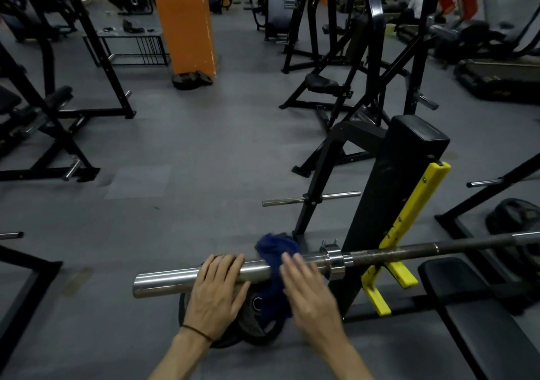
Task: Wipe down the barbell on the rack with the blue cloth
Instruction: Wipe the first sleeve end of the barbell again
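Note:
The barbell [380,254] lies across the rack's yellow hooks [403,271], its shiny steel sleeve [163,283] pointing left toward me. My left hand [217,298] rests on top of the sleeve with its fingers laid flat over it. The blue cloth [274,251] is draped over the sleeve just right of that hand and hangs down below the bar. My right hand [309,295] is blurred, fingers straight, beside and partly over the cloth; it does not visibly grip it.
Black weight plates [257,327] lie on the floor under the sleeve. The rack's black upright [388,192] with plate pegs [309,199] stands behind the bar. A black bench pad [479,315] sits at the right. Other gym machines ring the grey floor.

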The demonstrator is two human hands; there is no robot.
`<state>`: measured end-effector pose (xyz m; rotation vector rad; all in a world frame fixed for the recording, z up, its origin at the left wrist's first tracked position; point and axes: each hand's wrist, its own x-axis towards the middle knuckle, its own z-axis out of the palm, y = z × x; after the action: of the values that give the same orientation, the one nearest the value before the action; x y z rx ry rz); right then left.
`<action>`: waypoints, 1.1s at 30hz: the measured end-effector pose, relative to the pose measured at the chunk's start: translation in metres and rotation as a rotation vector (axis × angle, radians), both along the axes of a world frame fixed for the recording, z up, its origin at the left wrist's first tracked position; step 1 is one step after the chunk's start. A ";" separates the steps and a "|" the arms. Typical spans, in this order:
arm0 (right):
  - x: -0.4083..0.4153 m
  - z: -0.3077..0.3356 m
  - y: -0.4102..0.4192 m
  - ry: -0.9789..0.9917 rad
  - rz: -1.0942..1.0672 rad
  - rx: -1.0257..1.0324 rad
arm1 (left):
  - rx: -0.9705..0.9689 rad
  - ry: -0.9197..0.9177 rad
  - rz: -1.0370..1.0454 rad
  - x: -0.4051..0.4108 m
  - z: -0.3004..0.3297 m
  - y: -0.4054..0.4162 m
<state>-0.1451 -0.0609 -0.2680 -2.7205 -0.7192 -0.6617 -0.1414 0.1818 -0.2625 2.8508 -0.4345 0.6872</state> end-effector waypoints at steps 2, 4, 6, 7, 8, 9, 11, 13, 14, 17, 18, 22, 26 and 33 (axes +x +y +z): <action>0.005 0.006 -0.022 0.015 -0.193 0.039 | 0.058 0.012 -0.023 -0.002 -0.001 0.006; -0.001 0.005 -0.008 0.030 -0.271 0.152 | 0.085 0.046 0.021 0.002 -0.002 0.003; -0.014 -0.005 0.030 0.061 -0.113 0.206 | 0.029 0.075 0.087 0.007 0.001 -0.004; -0.020 -0.007 0.043 0.071 0.008 0.165 | 0.019 0.057 0.094 0.010 0.003 -0.006; -0.019 -0.006 0.046 0.062 0.093 0.109 | 0.026 0.043 0.086 0.014 0.005 -0.006; -0.014 -0.002 0.037 0.045 0.123 0.083 | 0.044 0.050 0.069 0.017 0.008 -0.005; -0.002 0.004 0.007 0.012 0.002 0.079 | 0.092 0.107 0.038 0.022 0.013 0.000; 0.003 0.005 -0.022 0.004 -0.189 0.093 | 0.136 0.168 0.013 0.028 0.019 0.002; 0.002 0.004 -0.025 0.013 -0.237 0.111 | 0.153 0.190 0.011 0.030 0.022 0.002; -0.008 -0.001 0.013 0.064 -0.135 0.197 | 0.188 0.259 -0.008 0.038 0.022 0.006; -0.012 -0.003 0.026 0.070 -0.018 0.158 | 0.188 0.316 -0.013 0.041 0.023 0.008; 0.001 0.003 0.000 0.001 0.037 0.039 | 0.208 0.502 0.029 0.052 0.034 0.009; 0.003 0.004 -0.002 0.044 -0.291 0.213 | 0.141 0.313 -0.037 0.045 0.027 0.015; 0.011 0.004 -0.008 -0.024 -0.047 0.038 | 0.162 -0.024 -0.091 0.023 0.012 0.011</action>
<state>-0.1342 -0.0684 -0.2643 -2.7071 -0.6432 -0.7126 -0.1189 0.1928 -0.2509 2.9528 -0.6480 0.6996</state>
